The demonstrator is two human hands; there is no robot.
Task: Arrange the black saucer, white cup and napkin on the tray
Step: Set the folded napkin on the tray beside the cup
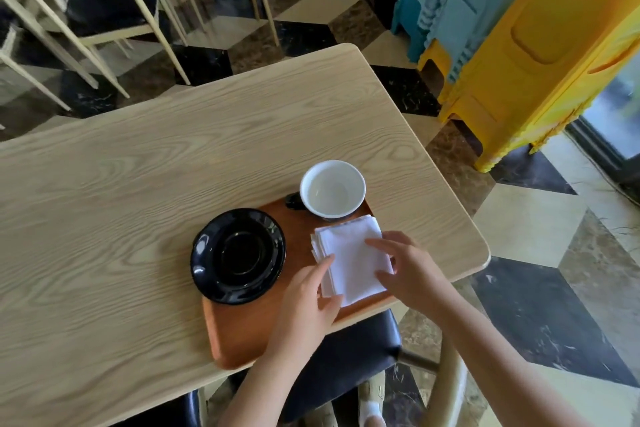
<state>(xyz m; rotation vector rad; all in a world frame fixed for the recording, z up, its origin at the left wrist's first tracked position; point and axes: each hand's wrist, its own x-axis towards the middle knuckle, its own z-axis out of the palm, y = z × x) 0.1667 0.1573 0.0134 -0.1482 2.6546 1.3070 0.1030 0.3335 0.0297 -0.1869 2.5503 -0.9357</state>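
Head view: both hands' grips, left [308, 291] and right [403, 267], spread, apparently resting on napkin [349, 258].

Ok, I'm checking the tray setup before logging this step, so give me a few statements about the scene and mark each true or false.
1. The white cup is empty. True.
2. The cup stands on the black saucer. False: it stands apart from the saucer, at the far end of the tray.
3. Both hands touch the napkin. True: left hand and right hand rest fingers on it.
4. The napkin lies on the bare table. False: it lies on the tray.
5. The saucer overhangs the tray's left edge. True.
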